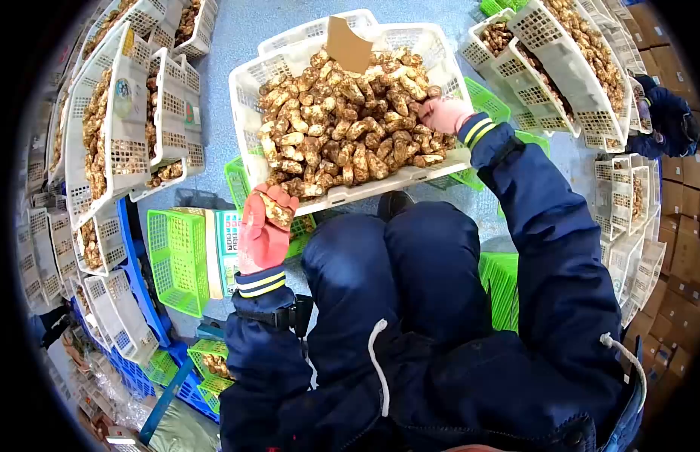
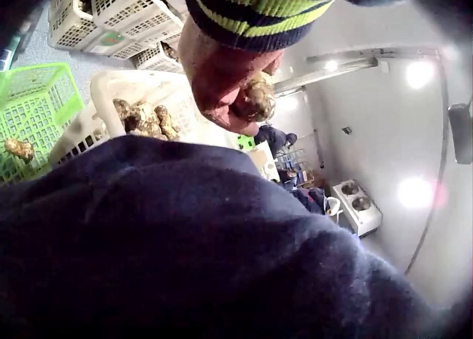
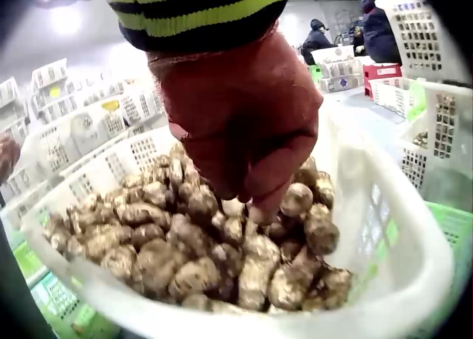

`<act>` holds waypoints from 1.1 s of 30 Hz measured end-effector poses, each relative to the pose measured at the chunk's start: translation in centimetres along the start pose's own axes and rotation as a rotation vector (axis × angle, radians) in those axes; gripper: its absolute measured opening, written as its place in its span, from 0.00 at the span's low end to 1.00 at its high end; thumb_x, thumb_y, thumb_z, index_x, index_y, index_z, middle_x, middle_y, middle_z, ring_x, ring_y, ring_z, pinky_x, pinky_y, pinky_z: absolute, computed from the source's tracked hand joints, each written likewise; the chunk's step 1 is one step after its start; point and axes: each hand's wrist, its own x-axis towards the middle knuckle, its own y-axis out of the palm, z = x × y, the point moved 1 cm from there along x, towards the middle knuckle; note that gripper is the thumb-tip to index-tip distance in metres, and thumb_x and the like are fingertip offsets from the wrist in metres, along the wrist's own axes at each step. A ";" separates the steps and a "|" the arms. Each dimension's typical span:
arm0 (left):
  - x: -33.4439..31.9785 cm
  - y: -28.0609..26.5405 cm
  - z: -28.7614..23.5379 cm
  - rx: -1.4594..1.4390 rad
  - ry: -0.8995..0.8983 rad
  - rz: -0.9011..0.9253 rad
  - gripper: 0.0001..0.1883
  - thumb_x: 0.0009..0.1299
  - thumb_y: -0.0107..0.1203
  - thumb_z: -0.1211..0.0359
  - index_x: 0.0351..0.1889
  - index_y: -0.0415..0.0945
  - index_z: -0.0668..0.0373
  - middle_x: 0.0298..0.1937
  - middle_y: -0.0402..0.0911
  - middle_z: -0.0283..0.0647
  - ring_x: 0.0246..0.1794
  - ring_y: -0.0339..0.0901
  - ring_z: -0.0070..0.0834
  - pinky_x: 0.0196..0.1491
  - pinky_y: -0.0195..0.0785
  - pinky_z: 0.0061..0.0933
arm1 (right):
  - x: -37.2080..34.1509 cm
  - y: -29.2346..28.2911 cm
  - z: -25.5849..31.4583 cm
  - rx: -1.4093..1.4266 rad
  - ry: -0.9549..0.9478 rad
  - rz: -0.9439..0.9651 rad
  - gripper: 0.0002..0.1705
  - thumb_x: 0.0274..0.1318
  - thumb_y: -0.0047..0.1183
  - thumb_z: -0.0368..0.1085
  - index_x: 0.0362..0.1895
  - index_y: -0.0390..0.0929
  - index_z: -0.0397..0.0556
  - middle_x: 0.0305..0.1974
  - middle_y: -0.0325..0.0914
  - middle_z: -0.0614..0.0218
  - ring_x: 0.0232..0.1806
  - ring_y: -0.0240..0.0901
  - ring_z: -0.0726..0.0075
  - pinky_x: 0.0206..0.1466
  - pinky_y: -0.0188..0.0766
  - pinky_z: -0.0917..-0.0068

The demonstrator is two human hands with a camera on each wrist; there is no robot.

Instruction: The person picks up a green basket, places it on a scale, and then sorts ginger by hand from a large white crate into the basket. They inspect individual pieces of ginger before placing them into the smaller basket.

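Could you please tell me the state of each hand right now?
Left hand: closed around a knobbly root.
Right hand: fingers down among the roots in the crate; whether they grip one cannot be told.

Speckled blue floor point(image 1: 228, 38), pale walls point(image 2: 395, 117)

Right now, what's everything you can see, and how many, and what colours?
Big white plastic basket: one, front middle
Knobbly brown-and-cream roots: a heap, inside
Brown cardboard piece: one, atop the heap
White plastic crates: many, both sides
Green plastic baskets: several, around
Blue plastic crates: uncounted, lower left
Brown cardboard boxes: many, far right
White two-fan machine: one, background
People in dark clothes: at least two, background
Legs: two, dark blue trousers, centre
Left hand: one, striped cuff, gripping one root
Right hand: one, striped cuff, fingers curled onto the heap
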 end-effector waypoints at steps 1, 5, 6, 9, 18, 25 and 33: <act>0.2 -0.2 0.2 -0.012 -0.008 -0.028 0.15 0.67 0.49 0.61 0.48 0.67 0.58 0.41 0.74 0.36 0.42 0.72 0.28 0.55 0.63 0.40 | -0.7 1.2 -0.1 -0.082 0.024 0.025 0.22 0.45 0.47 0.44 0.48 0.73 0.62 0.46 0.74 0.60 0.47 0.70 0.58 0.50 0.66 0.66; 0.2 1.9 0.8 -0.141 -0.192 -0.096 0.14 0.67 0.49 0.61 0.45 0.67 0.58 0.30 0.72 0.31 0.30 0.71 0.23 0.44 0.67 0.31 | -1.1 3.1 1.0 -0.243 -0.143 -0.036 0.28 0.41 0.51 0.39 0.53 0.67 0.55 0.44 0.74 0.57 0.49 0.70 0.58 0.50 0.66 0.65; 0.5 1.5 1.1 -0.119 -0.200 -0.067 0.12 0.68 0.47 0.62 0.44 0.67 0.59 0.25 0.67 0.28 0.24 0.65 0.20 0.36 0.64 0.25 | -1.2 3.0 1.1 -0.213 -0.128 -0.012 0.26 0.41 0.51 0.38 0.50 0.68 0.52 0.42 0.75 0.57 0.47 0.71 0.57 0.48 0.67 0.65; 1.3 2.7 1.8 -0.122 -0.234 -0.254 0.09 0.69 0.46 0.63 0.39 0.67 0.59 0.16 0.49 0.22 0.13 0.48 0.12 0.20 0.46 0.16 | -0.8 3.5 1.2 -0.149 -0.097 -0.082 0.20 0.39 0.54 0.37 0.41 0.70 0.50 0.38 0.76 0.58 0.43 0.72 0.56 0.45 0.68 0.65; 3.0 3.6 4.5 -0.115 -0.378 -0.010 0.20 0.67 0.47 0.59 0.51 0.64 0.61 0.48 0.73 0.46 0.44 0.74 0.34 0.46 0.71 0.35 | -3.6 2.4 -2.6 0.545 -0.030 -0.253 0.20 0.39 0.59 0.37 0.41 0.73 0.51 0.33 0.76 0.63 0.35 0.72 0.64 0.42 0.67 0.71; 4.4 5.1 6.3 -0.115 -0.405 0.039 0.24 0.68 0.46 0.61 0.58 0.58 0.62 0.55 0.67 0.51 0.53 0.68 0.42 0.57 0.62 0.42 | -7.3 -1.7 3.3 0.998 -0.251 -0.121 0.23 0.47 0.56 0.33 0.49 0.70 0.43 0.42 0.74 0.69 0.40 0.69 0.78 0.44 0.67 0.79; 3.0 4.3 3.6 0.121 -0.266 0.100 0.16 0.66 0.49 0.69 0.50 0.65 0.64 0.44 0.74 0.46 0.40 0.74 0.31 0.40 0.73 0.31 | -5.4 -4.3 5.1 1.023 -0.337 -0.131 0.21 0.55 0.46 0.42 0.51 0.70 0.48 0.40 0.76 0.69 0.39 0.69 0.80 0.40 0.66 0.81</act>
